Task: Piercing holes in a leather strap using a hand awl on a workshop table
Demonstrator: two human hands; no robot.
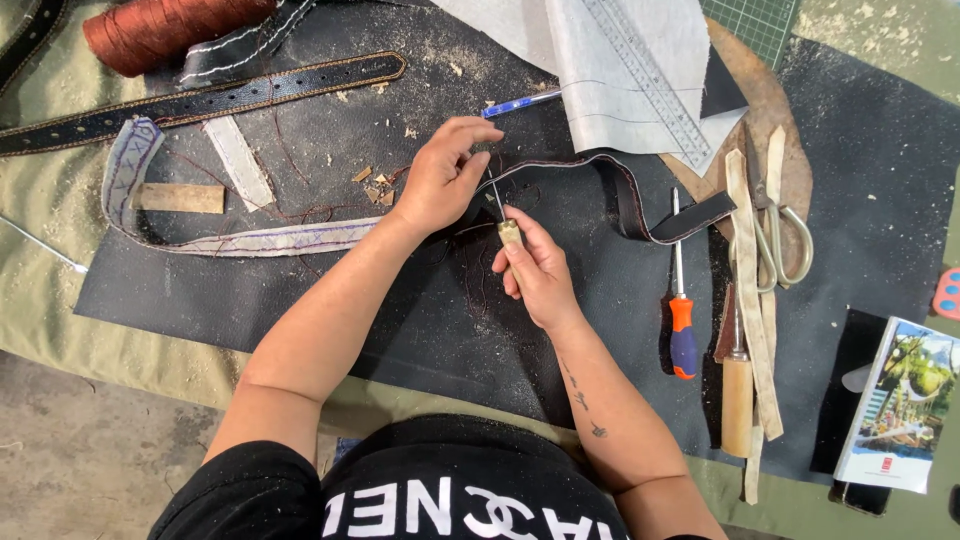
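My left hand (443, 176) presses down on one end of a dark leather strap (628, 195) that curls across the black mat (380, 300). My right hand (538, 270) grips a small awl (505, 222) with a pale handle, its thin metal point set against the strap just beside my left fingers. The strap's other end lies to the right, near an orange-and-blue screwdriver (681, 318).
A long black belt (200, 100) and a spool of brown thread (165, 28) lie at top left. A metal ruler (650, 82) rests on pale fabric. Scissors (775, 225), leather strips, a wooden-handled tool (737, 395) and a booklet (900, 405) sit at right.
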